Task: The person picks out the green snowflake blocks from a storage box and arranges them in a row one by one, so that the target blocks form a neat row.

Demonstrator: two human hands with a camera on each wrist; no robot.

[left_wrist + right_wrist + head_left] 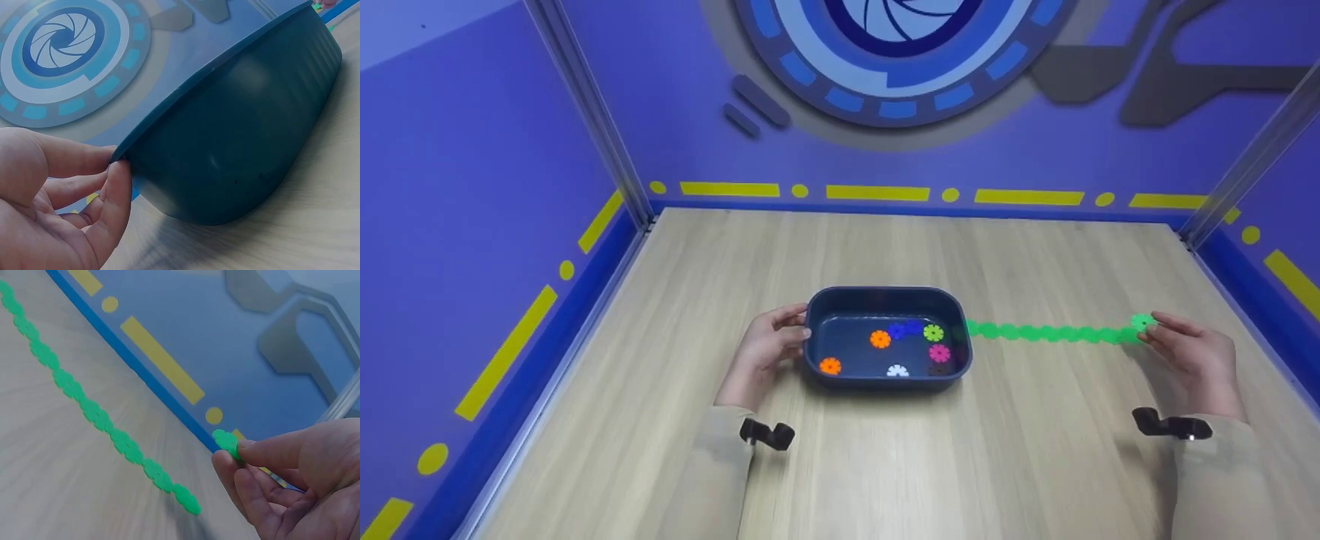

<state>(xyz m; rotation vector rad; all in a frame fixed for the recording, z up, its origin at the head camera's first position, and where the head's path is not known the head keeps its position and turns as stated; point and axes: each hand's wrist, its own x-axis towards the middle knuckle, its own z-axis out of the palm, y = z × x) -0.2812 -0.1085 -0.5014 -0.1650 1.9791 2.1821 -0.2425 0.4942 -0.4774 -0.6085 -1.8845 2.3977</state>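
Observation:
A dark blue-grey plastic tub (885, 382) stands on the table, and my left hand (761, 345) pinches its left rim between thumb and fingers. Inside it lie several notched disc pieces, among them an orange disc (880, 339), a magenta disc (939, 353) and a white disc (898, 371). From the tub's right side a chain of linked green discs (1046, 333) runs rightward along the table. Above the chain's right end my right hand (1196, 356) pinches a single green disc (226, 442). In the right wrist view that disc is apart from the chain.
The wooden table (930, 465) meets a blue back wall (675, 135) printed with yellow marks. Similar panels rise at left and right, with metal posts (592, 112) at the corners. A black wrist mount (767, 433) sits on each sleeve.

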